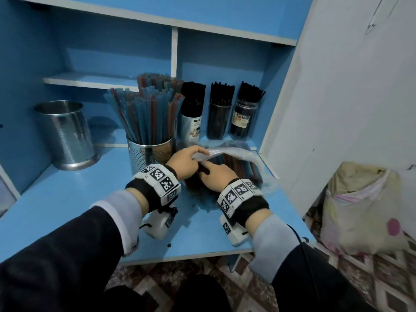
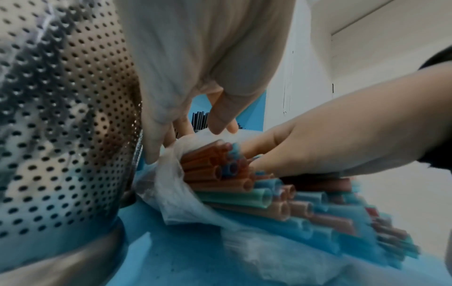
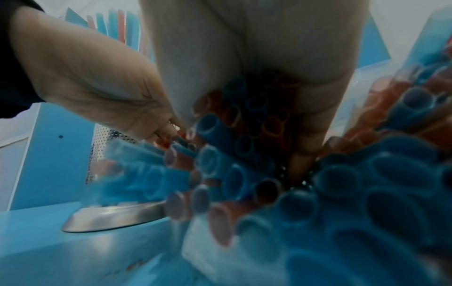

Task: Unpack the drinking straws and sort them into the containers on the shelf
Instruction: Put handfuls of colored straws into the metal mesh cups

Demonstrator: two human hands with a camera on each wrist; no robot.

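A clear plastic bag (image 1: 244, 154) of blue, red and green straws (image 2: 244, 183) lies on the blue shelf top (image 1: 90, 199), in front of the jars. My left hand (image 1: 199, 154) pinches the bag's open edge and lifts it. My right hand (image 1: 213, 171) reaches into the opening, thumb and fingers curled round a bunch of the straws (image 3: 220, 154); its fingertips are hidden among them. A perforated steel holder (image 1: 149, 154), packed with upright coloured straws, stands just left of my left hand.
An empty perforated steel holder (image 1: 67, 136) stands at the far left. Three jars of black straws (image 1: 219, 113) line the back behind the bag. A white wall panel (image 1: 337, 109) closes the right side. A cloth bundle (image 1: 364, 210) sits on the floor at right.
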